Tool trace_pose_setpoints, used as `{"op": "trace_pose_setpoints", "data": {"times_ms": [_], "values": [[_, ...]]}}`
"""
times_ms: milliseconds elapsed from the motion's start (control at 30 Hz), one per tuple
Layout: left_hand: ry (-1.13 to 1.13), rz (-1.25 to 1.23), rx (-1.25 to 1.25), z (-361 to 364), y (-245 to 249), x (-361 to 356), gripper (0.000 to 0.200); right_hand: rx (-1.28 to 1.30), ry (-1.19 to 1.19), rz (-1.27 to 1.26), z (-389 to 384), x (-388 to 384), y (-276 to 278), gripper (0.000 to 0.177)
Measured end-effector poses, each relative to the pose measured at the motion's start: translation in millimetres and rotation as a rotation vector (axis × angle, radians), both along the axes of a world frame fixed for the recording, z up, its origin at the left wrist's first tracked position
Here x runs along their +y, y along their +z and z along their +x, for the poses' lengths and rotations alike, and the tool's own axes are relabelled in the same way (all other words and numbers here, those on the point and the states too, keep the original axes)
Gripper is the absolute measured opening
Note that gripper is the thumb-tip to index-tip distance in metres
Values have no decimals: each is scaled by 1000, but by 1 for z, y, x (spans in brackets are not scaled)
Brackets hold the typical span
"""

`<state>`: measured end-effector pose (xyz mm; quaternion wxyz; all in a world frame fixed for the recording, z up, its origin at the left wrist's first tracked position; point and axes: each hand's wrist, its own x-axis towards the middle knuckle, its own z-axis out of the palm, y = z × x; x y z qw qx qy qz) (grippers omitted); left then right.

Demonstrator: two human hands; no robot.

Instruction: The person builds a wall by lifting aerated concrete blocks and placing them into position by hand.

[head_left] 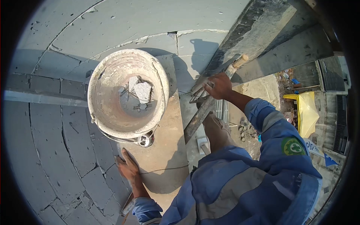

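Note:
My right hand [218,86] is closed round a grey, mortar-smeared wooden pole [197,120] that slants up to a rounded, paler end. A thin metal edge shows beside its knuckles. My left hand [128,165] lies with fingers stretched out along the left edge of a board [165,150], next to the block wall. On that board, beyond my left hand, stands a mortar-caked bucket [129,127] with a wire handle. Broken chunks of block [143,92] and small bits lie at its bottom. A small can [146,140] sits by the bucket's near side.
Grey block walls [67,138] close in ahead and at the left. A concrete column [247,37] rises at the upper right. Past the board's right side is a drop to the ground, with a yellow tarp [306,114] and debris far below.

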<state>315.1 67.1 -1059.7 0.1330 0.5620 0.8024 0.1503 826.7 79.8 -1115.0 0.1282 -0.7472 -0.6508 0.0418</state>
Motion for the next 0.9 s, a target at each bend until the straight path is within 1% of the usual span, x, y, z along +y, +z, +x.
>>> {"op": "trace_pose_setpoints", "data": {"times_ms": [33,100,167,200,233,333,400,467,533,567,600,667,700,733,767,800,833,867,900], "values": [[-10,14,45,-3,-4,-1,70,-6,22,13,1,1,1,47],[-9,30,92,3,-1,3,69,106,33,83,1,-1,2,37],[48,-107,47,18,20,6,66,116,44,71,2,1,5,34],[54,-110,47,21,21,5,66,128,48,55,3,-1,3,31],[48,-74,10,22,21,4,66,104,72,215,4,-1,-6,28],[25,-13,-43,20,17,5,65,115,104,282,6,-1,-10,25],[24,36,-37,22,14,3,63,125,122,269,7,0,-9,22],[45,-16,-12,11,8,1,59,146,110,188,7,-1,-5,20],[10,-12,-125,4,4,-2,56,165,118,216,5,3,0,20],[64,10,-185,5,1,-4,54,176,134,246,7,2,2,21],[1,31,-132,-20,-16,-12,52,182,122,240,10,-2,1,21],[-194,-4,-266,-22,-10,-13,48,311,167,458,11,-5,-7,23],[-18,107,-473,-48,-29,-33,47,335,100,526,5,-20,-6,23],[135,224,-694,-73,-54,-34,47,344,18,605,1,-44,-4,22],[-188,284,-141,-53,-46,-18,49,422,-20,510,-4,-74,-5,19],[-224,227,81,-37,-33,-17,52,538,-36,408,-10,-105,-23,17],[-192,147,-11,25,3,-7,54,707,-47,168,-20,-138,-51,18],[-152,65,-108,77,23,6,55,827,-189,-98,-42,-164,-87,12],[-137,-3,-117,44,14,4,57,811,-308,-331,-71,-182,-139,21]]}}
